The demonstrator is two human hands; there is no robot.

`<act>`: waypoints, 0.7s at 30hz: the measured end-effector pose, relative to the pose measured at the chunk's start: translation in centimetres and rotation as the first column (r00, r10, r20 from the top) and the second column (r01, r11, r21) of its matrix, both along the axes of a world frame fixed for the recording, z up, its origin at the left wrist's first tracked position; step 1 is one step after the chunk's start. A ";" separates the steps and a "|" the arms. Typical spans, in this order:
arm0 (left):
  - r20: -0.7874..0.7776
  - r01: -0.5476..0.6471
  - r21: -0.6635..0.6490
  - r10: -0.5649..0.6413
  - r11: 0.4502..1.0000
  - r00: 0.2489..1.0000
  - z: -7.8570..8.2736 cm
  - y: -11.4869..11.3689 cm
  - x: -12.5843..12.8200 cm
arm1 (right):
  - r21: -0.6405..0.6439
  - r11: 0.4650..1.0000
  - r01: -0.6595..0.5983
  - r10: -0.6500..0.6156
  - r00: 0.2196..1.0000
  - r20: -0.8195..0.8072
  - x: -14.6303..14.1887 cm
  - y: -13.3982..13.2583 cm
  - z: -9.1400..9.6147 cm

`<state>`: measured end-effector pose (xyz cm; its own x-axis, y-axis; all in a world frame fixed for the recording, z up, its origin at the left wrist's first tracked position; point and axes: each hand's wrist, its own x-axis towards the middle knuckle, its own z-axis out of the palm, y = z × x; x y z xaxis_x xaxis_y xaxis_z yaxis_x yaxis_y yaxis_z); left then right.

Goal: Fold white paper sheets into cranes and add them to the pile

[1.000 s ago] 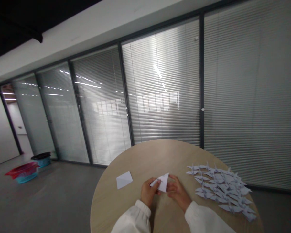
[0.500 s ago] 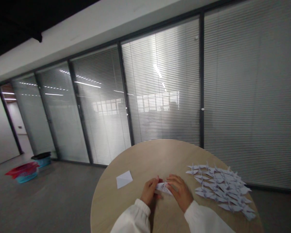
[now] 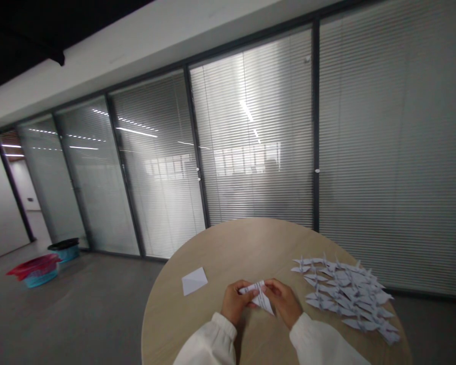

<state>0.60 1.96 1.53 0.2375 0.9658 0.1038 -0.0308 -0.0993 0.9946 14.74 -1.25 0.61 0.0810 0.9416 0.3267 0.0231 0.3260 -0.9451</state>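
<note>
A partly folded white paper piece (image 3: 259, 297) is held just above the round wooden table (image 3: 247, 248), near its front edge. My left hand (image 3: 233, 303) pinches its left end. My right hand (image 3: 285, 301) grips its right side with curled fingers. Both wrists come out of white sleeves. A flat white paper square (image 3: 194, 281) lies on the table to the left of my left hand. To the right of my right hand lies a spread of several folded white paper cranes (image 3: 345, 291).
Glass partitions with closed blinds (image 3: 251, 137) run behind the table. On the grey floor at far left stand a red basin (image 3: 32, 266) on a blue one and a dark bin (image 3: 64, 247). The table edge drops off on the left.
The folded paper stood upright as a triangle a second ago, was pressed flat on the table, and is now lifted slightly between both hands. Both hands stay close together.
</note>
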 end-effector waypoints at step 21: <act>-0.093 -0.028 0.110 0.038 0.994 0.995 0.3 -0.3 -0.2 | -0.055 0.999 0.000 -0.006 0.994 -0.109 0.1 -0.3 0.6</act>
<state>0.41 1.70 1.85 0.2195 0.9576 0.1867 0.0681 -0.2059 0.9762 14.83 -1.51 1.23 0.1163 0.9575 0.2640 -0.0797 0.2739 -0.9584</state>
